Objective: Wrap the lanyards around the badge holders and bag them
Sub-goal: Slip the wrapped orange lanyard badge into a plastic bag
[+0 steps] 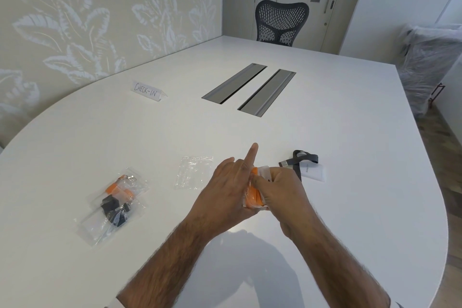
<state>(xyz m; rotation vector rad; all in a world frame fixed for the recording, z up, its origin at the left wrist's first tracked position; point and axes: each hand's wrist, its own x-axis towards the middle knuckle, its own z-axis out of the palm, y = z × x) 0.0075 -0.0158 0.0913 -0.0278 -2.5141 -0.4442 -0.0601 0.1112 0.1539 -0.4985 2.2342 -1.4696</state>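
My left hand [226, 190] and my right hand [281, 190] meet above the white table [325, 117], both holding a badge holder wrapped in an orange lanyard [255, 196]. My left index finger points straight up; the other fingers cup the bundle from the left. My right thumb and fingers pinch it from the right. An empty clear bag [193, 175] lies just left of my hands. A dark grey lanyard [301, 160] with its badge holder [313, 172] lies to the right. Two filled bags [115, 205] lie at the left, one with an orange lanyard, one with a black one.
A folded paper sign reading CHECK-IN [148, 91] stands at the back left. Two grey metal cable hatches [250, 89] are set into the table's middle. A black mesh chair [281, 22] stands at the far end. A plastic-wrapped object [425, 62] stands at the right.
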